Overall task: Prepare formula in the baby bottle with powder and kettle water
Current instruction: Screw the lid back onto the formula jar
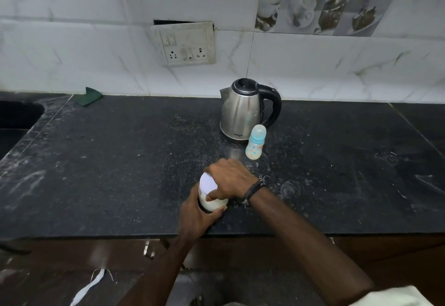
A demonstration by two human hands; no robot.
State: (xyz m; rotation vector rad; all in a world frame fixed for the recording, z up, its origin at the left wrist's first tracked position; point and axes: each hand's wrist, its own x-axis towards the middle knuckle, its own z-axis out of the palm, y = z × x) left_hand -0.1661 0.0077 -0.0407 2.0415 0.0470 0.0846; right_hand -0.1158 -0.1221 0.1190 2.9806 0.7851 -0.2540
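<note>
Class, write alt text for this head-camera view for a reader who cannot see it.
Two hands work a powder jar on a dark counter: the left hand grips its body, the right hand its white lid. Behind stand a steel kettle and a capped baby bottle.

capped bottle (pixel 256 145) upright by kettle (pixel 243 112); powder jar (pixel 212 193) gripped

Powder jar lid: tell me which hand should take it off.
Right, probably. The right hand already grips the white lid from above, while the left hand holds the powder jar body, steadying it on the counter.
</note>
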